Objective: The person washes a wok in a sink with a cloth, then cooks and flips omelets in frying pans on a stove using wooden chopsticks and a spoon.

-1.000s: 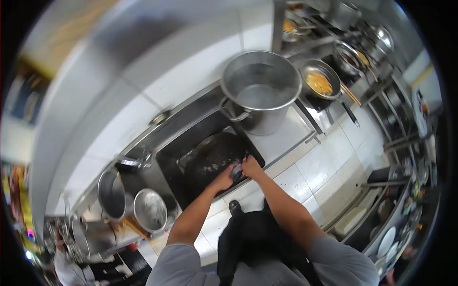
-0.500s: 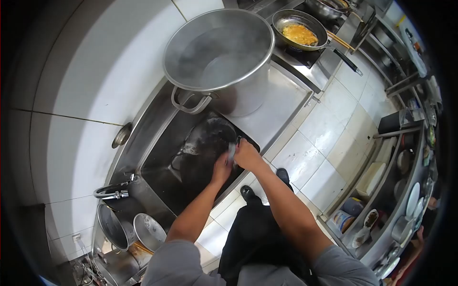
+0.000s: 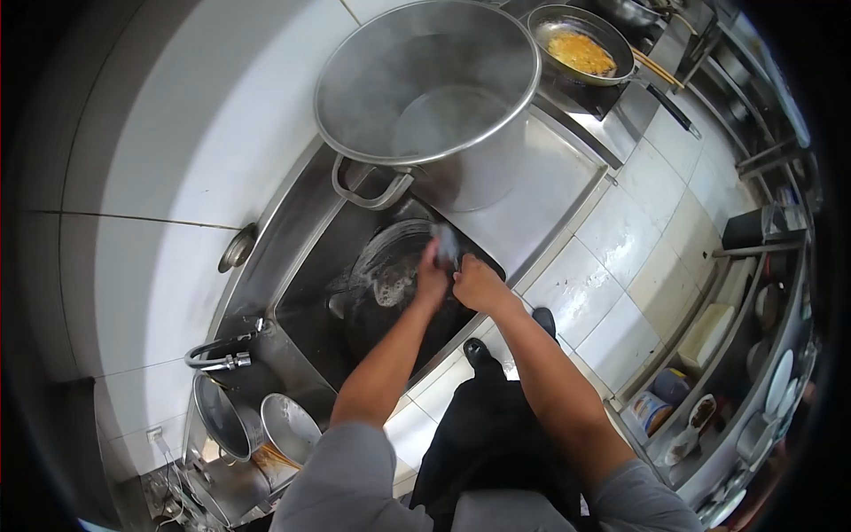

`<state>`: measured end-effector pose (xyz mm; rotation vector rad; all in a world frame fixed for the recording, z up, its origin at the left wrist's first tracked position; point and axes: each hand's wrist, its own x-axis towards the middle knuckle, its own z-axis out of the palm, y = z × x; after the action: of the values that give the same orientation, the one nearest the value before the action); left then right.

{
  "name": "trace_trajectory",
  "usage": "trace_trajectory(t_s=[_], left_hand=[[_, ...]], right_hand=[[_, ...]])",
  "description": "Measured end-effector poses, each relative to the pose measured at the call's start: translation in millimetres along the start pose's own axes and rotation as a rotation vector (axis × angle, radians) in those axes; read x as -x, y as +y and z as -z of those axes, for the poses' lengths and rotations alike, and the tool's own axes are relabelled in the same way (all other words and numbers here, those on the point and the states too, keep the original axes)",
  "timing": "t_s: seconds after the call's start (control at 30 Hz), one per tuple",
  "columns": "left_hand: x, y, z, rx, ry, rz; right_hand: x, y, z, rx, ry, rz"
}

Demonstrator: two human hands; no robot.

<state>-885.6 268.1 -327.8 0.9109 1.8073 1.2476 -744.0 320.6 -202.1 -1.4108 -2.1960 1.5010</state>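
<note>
A dark sink basin (image 3: 306, 306) lies below my hands, with a dark, round, pan-like thing (image 3: 368, 306) in it, streaked with white suds (image 3: 390, 285). My left hand (image 3: 432, 279) is closed on a pale grey, shiny thing (image 3: 446, 241), smeared by motion, over the right part of the suds. Just right of it, my right hand (image 3: 480, 285) is a closed fist near the basin's right edge. A small dark bit shows at its fingers; what it grips is mostly hidden.
A large steaming stockpot (image 3: 425, 89) stands on the steel counter (image 3: 541, 168) beyond the basin. Behind it, a frying pan (image 3: 581, 44) holds yellow food. A faucet (image 3: 217, 355) and metal pots (image 3: 290, 430) are at left. Shelves (image 3: 753, 372) with dishes line the right.
The view has shifted, so the surroundings sit farther right. The grey thing and my left hand have moved up and away from me. The white suds now form curved streaks.
</note>
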Motion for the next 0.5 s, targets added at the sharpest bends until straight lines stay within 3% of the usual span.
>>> trace_trajectory(t_s=[0.07, 0.13, 0.2, 0.27, 0.33, 0.4, 0.47, 0.5], left_hand=[[50, 30, 8, 0.189, -0.116, 0.169], [89, 1, 51, -0.279, -0.291, -0.012], [112, -68, 114, -0.652, -0.377, -0.034], [91, -139, 192, -1.276, -0.286, -0.268], [57, -46, 152, -1.343, 0.064, 0.194], [7, -53, 108, -1.194, 0.026, 0.278], [-5, -119, 69, -0.838, -0.154, -0.001], [13, -104, 56, -0.739, -0.193, -0.077]], right_hand=[[0, -2, 8, -0.018, -0.049, -0.014], [3, -7, 13, -0.030, -0.058, -0.047], [2, -6, 12, -0.041, -0.065, -0.079], [-1, -2, 5, -0.039, -0.026, -0.057], [0, -3, 10, -0.060, -0.046, -0.053], [1, -5, 7, -0.087, -0.066, -0.046], [2, -3, 4, -0.072, -0.027, -0.017], [4, -3, 3, -0.072, -0.032, -0.018]])
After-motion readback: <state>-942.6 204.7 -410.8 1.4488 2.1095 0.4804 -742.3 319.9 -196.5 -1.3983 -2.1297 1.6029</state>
